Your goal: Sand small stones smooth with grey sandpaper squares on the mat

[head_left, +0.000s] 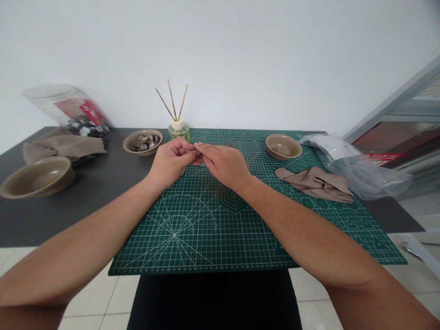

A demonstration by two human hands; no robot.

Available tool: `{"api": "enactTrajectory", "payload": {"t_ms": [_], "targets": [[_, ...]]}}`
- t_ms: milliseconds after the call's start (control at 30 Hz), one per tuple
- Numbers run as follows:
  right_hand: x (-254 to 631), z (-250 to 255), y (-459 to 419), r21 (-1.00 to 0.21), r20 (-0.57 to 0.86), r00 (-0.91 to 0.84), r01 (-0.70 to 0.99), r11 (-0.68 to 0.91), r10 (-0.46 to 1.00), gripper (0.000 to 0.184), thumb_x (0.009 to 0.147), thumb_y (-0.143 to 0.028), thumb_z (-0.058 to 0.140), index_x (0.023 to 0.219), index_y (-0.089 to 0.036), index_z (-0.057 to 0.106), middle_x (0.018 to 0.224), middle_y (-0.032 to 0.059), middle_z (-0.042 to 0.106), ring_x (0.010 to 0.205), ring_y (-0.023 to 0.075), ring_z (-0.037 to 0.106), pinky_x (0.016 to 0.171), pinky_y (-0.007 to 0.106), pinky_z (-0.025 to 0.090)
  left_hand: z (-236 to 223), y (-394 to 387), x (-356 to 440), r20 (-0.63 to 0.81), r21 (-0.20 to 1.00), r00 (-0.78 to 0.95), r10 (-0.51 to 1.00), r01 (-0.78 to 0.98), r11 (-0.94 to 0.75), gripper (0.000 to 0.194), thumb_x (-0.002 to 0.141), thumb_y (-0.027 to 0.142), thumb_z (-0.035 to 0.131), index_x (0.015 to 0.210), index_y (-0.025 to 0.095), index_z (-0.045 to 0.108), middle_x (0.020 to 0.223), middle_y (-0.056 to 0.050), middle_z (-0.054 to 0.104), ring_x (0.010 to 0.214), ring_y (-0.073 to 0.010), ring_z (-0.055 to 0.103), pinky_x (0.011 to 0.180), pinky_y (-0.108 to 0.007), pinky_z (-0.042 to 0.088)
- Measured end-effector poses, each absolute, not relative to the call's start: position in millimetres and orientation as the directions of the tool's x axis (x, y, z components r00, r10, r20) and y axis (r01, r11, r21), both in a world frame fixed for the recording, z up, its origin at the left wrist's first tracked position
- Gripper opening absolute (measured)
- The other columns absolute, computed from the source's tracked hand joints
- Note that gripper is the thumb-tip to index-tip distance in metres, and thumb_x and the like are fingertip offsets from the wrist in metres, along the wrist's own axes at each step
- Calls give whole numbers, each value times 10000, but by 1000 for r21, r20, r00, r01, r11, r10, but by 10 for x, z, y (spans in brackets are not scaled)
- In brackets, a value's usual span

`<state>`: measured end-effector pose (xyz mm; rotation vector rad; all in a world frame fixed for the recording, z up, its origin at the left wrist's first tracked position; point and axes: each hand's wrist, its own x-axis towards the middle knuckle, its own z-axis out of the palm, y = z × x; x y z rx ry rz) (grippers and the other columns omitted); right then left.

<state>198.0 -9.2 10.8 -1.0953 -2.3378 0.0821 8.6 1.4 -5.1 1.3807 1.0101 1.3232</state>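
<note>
Both hands meet above the green cutting mat (206, 243), fingertips together. My left hand (173, 159) is closed in a pinch with its fingers curled. My right hand (227, 164) is closed too, its fingers pressed together and reaching over to the left fingertips. A sliver of something small and dark shows between the fingertips; the fingers hide most of it, so its kind cannot be made out. Just behind my left hand stand a reed diffuser (179, 130) with three sticks and a bowl (125, 143) holding several small dark and pale pieces.
An olive-brown bowl (65, 176), a brown cloth (65, 147) and a clear bag with red print (77, 107) are at left. At right are a small bowl (283, 153) with a little something inside, another brown cloth (316, 183) and a clear plastic bag (364, 172). A white wall rises behind.
</note>
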Motion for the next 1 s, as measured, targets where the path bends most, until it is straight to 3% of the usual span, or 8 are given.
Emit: {"api": "enactTrajectory", "payload": {"t_ms": [267,1000], "targets": [[1987,165,-126,-219,421,-531,727,650,735,443,1105,-138,548,1510,-231,701,1510,54,738,1282,208,781,1078,361,600,-37,8,101,199,980,76,977,-31,-197,240,728,204,900,802,174,673,742,-11,796,661,-156,784,723,-303,702],[1977,175,-123,-250,397,-485,760,600,779,454,1115,-168,527,1537,-234,683,1519,67,730,1311,224,769,1060,365,588,-39,8,111,204,976,41,978,-83,-200,227,759,170,888,801,186,666,713,-11,790,668,-168,788,705,-312,692]]}}
